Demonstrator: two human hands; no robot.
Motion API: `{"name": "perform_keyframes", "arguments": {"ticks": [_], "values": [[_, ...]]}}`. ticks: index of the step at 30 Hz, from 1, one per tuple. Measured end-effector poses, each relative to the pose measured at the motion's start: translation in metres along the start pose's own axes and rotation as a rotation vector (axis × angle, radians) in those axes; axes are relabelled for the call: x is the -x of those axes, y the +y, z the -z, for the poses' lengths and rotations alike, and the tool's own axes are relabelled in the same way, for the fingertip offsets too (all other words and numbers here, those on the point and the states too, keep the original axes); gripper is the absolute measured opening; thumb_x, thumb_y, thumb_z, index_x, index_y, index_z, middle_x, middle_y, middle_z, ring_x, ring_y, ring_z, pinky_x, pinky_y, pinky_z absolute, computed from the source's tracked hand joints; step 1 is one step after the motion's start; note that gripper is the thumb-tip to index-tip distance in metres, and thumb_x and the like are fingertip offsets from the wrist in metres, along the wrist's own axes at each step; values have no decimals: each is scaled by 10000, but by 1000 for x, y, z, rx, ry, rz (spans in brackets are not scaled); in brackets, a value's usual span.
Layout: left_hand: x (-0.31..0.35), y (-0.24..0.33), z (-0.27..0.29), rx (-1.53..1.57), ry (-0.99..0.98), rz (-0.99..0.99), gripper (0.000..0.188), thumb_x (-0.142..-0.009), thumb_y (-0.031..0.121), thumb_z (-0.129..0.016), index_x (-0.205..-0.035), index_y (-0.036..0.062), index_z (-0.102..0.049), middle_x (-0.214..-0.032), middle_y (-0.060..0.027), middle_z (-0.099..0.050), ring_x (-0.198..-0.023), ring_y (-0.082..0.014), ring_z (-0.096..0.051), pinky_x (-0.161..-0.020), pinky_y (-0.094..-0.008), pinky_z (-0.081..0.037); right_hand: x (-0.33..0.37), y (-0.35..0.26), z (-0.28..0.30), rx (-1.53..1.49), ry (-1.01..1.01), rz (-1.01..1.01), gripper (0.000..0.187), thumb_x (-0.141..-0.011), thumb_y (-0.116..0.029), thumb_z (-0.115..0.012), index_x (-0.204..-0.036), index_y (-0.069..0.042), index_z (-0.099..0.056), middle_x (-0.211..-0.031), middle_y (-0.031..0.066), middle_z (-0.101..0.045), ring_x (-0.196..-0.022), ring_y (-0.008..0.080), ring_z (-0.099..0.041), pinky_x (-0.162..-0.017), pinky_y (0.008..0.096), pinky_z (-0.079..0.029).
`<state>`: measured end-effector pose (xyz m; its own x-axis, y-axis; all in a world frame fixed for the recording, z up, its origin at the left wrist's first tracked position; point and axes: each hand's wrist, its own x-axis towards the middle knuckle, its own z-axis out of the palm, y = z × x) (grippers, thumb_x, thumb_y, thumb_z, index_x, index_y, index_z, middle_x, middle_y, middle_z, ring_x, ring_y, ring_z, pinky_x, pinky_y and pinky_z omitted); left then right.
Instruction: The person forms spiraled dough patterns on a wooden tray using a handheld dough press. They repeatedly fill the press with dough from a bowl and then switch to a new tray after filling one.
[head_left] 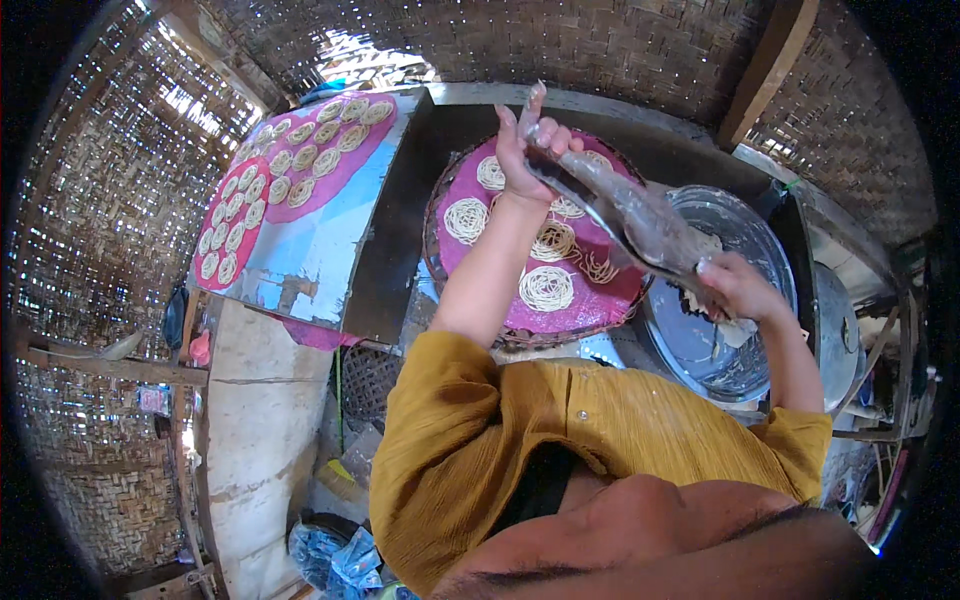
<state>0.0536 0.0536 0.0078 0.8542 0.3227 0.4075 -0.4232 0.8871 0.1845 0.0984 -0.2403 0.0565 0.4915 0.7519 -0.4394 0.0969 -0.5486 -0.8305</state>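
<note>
Both my hands hold a long, dough-smeared hand press tilted above a round tray and a wide basin. My left hand has its fingers curled round the upper end, with the index finger sticking up. My right hand grips the lower end, over the basin. Beneath the press, loose noodle strands lie or hang at the tray's right side; I cannot tell which. The tray has a magenta cloth bearing several flat noodle coils.
The metal basin at right has smears and pale dough in it. At left, a light-blue board carries pink sheets with several small noodle coils. Woven bamboo walls surround the work place. Blue plastic bags lie low at left.
</note>
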Motion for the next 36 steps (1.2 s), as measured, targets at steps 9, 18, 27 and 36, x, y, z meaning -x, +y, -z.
{"name": "perform_keyframes", "arguments": {"ticks": [9, 18, 27, 36], "values": [[6, 17, -35, -92, -151, -35, 573, -777, 596, -387, -1092, 136, -520, -506, 54, -380, -483, -96, -404, -622, -289, -393, 16, -24, -9, 45, -36, 95, 456, -749, -464, -515, -842, -20, -560, -561, 15, -476, -491, 95, -473, -434, 236, -389], [-5, 36, -44, -25, -299, -45, 533, -821, 533, -366, -1099, 105, -517, -510, 47, -384, -478, -96, -414, -620, -302, -410, 11, -39, -13, 260, 131, 254, 442, -755, -393, -532, -980, -15, -575, -568, 31, -492, -482, 90, -466, -441, 257, -381], [20, 4, -45, -92, -86, -11, 555, -783, 580, -400, -1069, 122, -528, -468, 62, -355, -432, -85, -372, -594, -284, -399, 30, -5, -10, 105, 34, 160, 419, -748, -370, -557, -983, -24, -567, -557, 4, -471, -444, 81, -453, -408, 232, -379], [15, -34, -13, -425, 181, 626, 592, -810, 536, -363, -1158, 64, -445, -1093, -73, -486, -983, -198, -459, -920, -331, -324, 30, 10, -10, -41, 88, 147, 533, -677, -534, -571, -823, -24, -522, -549, 8, -480, -456, 81, -466, -400, 223, -373]]}}
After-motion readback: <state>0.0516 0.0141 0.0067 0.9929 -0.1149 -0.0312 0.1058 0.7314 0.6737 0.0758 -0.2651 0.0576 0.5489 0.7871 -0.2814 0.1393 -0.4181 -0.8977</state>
